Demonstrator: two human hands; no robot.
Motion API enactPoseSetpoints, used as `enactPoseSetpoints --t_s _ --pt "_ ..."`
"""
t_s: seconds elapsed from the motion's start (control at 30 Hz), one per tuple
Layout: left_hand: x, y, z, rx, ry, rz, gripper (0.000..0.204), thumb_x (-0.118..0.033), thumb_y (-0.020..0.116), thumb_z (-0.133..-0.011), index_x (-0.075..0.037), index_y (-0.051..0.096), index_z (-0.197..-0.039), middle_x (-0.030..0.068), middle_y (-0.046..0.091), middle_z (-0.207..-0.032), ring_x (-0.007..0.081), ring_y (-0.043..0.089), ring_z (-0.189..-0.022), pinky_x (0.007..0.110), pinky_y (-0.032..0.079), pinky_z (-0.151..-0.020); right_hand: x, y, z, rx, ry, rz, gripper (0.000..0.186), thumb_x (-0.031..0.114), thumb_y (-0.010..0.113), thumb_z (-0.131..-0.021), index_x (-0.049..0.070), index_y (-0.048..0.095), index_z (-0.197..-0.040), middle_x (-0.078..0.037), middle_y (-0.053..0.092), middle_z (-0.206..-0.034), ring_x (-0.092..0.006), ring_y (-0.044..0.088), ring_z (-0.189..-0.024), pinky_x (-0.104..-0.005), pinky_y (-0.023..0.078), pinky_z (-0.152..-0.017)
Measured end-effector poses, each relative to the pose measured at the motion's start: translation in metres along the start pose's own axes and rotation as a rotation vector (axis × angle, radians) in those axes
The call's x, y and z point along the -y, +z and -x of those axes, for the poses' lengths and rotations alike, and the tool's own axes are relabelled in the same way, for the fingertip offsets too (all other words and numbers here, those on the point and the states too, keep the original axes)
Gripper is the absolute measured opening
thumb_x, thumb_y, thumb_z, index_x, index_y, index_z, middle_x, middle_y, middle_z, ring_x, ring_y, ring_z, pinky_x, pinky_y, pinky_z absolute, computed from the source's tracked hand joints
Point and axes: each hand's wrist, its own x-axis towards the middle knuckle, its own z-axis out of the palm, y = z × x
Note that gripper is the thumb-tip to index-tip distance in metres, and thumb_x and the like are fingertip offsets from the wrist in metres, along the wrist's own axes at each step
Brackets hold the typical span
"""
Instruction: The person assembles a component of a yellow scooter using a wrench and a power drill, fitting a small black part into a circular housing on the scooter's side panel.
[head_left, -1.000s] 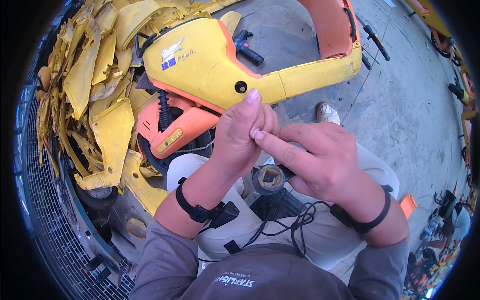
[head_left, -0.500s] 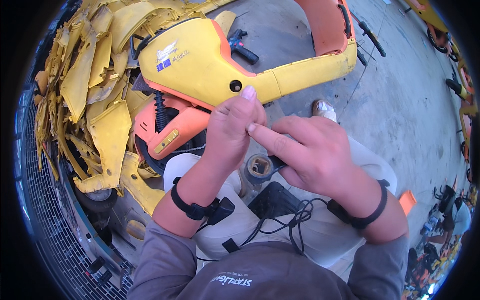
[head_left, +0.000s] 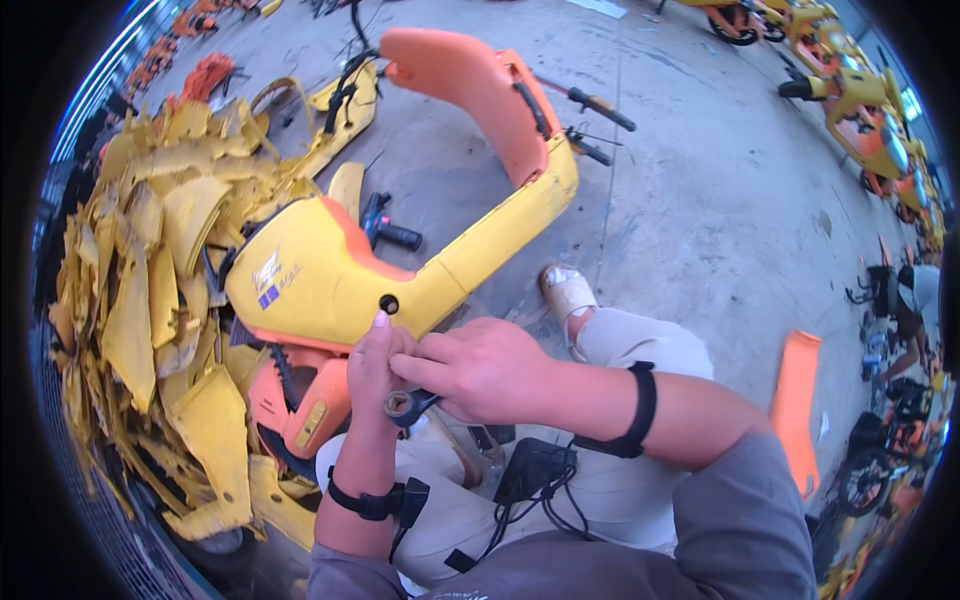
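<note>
My left hand [head_left: 372,362] is closed with its thumb pointing up, just in front of a round dark hole in the yellow side panel of an electric scooter [head_left: 330,275]. Whatever its fingers pinch, if anything, is hidden. My right hand [head_left: 485,375] presses its fingers against the left one while gripping a dark ring wrench [head_left: 408,405], whose round end sticks out below the fingers. The scooter has an orange front shield [head_left: 470,75] and an orange lower cover [head_left: 320,405] beside a black spring.
A heap of broken yellow panels [head_left: 150,290] lies along the left. On the floor behind the scooter rests a cordless power tool [head_left: 390,228]. An orange panel [head_left: 796,410] lies at right; parked yellow scooters [head_left: 860,120] stand at far right, with a person [head_left: 918,295] below them.
The view has swung to the right, so the scooter and both hands appear farther left and lower. My hands stay together, with the wrench still in the right one.
</note>
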Motion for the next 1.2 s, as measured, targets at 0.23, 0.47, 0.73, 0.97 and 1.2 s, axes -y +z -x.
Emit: enactPoseSetpoints --t_s 0.23,0.47,0.73,0.97,1.2 --pt "0.001 0.012 -0.003 0.003 0.026 -0.051 0.041 -0.028 0.045 -0.103 -0.011 0.044 -0.067 -0.0007 0.043 -0.06 0.0067 0.037 -0.052 0.024 0.031 -0.048 -0.005 0.005 0.014 0.08 0.094 0.042 0.042 0.01 0.067 -0.071 0.015 0.06 -0.113 -0.003 0.058 -0.076 -0.0247 0.063 -0.061 -0.0403 0.048 -0.052" --pt "0.009 -0.007 -0.007 0.074 0.063 -0.129 0.029 -0.026 0.047 -0.103 -0.008 0.049 -0.081 -0.0011 0.049 -0.07 0.0057 0.043 -0.059 0.022 0.036 -0.054 -0.007 -0.008 0.008 0.337 0.294 -0.082 0.045 0.01 0.061 -0.076 0.016 0.058 -0.12 -0.009 0.065 -0.077 -0.0313 0.065 -0.067 -0.043 0.051 -0.058" --pt "0.018 0.01 0.003 0.111 0.362 -0.503 0.026 -0.015 0.049 -0.103 0.003 0.054 -0.12 0.0051 0.062 -0.097 0.0083 0.054 -0.078 0.022 0.046 -0.072 -0.024 -0.02 0.006 0.103 0.723 -0.538 0.022 0.026 0.061 -0.087 0.008 0.068 -0.098 -0.013 0.068 -0.08 -0.029 0.067 -0.072 -0.0384 0.052 -0.068" --pt "0.03 0.008 0.004 0.197 0.426 -0.654 0.029 -0.014 0.046 -0.104 0.003 0.056 -0.125 0.0015 0.059 -0.096 0.0061 0.05 -0.081 0.021 0.043 -0.073 -0.035 -0.009 0.008 0.08 0.659 -0.589 0.023 0.021 0.06 -0.082 0.004 0.069 -0.095 -0.017 0.069 -0.081 -0.0308 0.068 -0.077 -0.0408 0.052 -0.071" --pt "0.03 0.009 0.006 0.207 0.349 -0.569 0.027 -0.012 0.043 -0.105 0.003 0.057 -0.122 -0.0003 0.056 -0.092 0.0057 0.049 -0.078 0.02 0.042 -0.071 -0.037 -0.006 0.007 0.083 0.697 -0.632 0.023 0.02 0.06 -0.081 0.004 0.07 -0.094 -0.017 0.069 -0.082 -0.0316 0.068 -0.077 -0.0408 0.053 -0.073"
